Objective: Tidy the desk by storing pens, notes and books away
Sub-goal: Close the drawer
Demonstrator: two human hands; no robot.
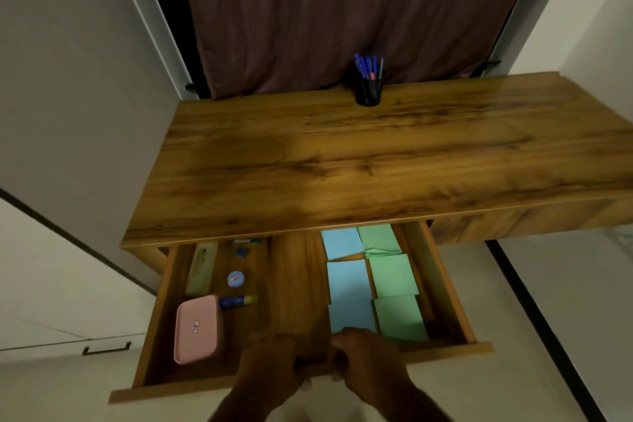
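1. The left hand (274,363) and right hand (366,360) sit side by side at the middle of the drawer front (445,351). Each grip is closed over its top edge, fingers curled inside, and holds nothing else.
2. The step looks like sliding the open drawer shut. Push with both hands evenly and straight back, so the drawer does not skew on its runners.
3. The curled fingers hang inside the drawer. Shift them to the outer face before the front meets the frame, or they may get pinched.
4. The right fingertips lie just by the nearest of the blue notes (347,281). Lift them clear rather than dragging the paper.
5. The blue notes and green notes (394,276) lie in two rows in the right half of the drawer. Go slowly, since a jolt could slide or fan these loose sheets.
6. In the left half lie a pink case (197,329), a glue stick (238,301) and a round blue tub (235,278). The stick could roll if the drawer stops hard.
7. On the worktop (342,164), at its far edge, the pens (368,63) stand in a dark mesh pen holder (369,91). No books show in view.
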